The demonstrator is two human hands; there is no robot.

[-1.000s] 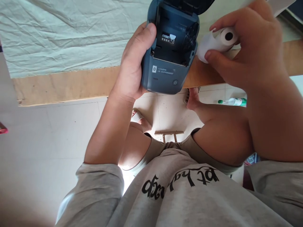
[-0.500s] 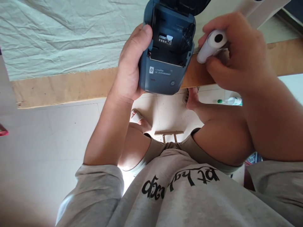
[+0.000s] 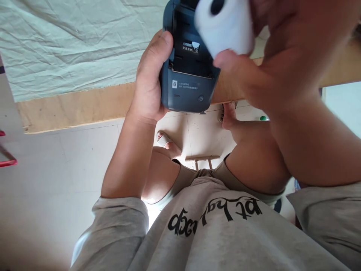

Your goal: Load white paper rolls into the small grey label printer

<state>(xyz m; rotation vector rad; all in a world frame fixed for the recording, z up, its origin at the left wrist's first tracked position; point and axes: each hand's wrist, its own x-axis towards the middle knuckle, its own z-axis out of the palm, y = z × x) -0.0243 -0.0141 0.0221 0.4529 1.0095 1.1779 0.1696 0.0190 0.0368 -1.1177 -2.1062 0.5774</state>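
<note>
One printer [image 3: 187, 81], one paper roll [image 3: 225, 28], two hands.

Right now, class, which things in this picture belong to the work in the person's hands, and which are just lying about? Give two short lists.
In hand:
- left hand gripping the blue label printer, lid open
- right hand holding the white paper roll over the printer's open bay

Lying about:
- pale green cloth on the wooden table
- bottle on the floor, mostly hidden
- red object at the left edge

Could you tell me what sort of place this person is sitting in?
Probably a home or small workroom: a wooden table under a wrinkled pale cloth, a tiled floor and a small wooden stool under the seated person.
</note>
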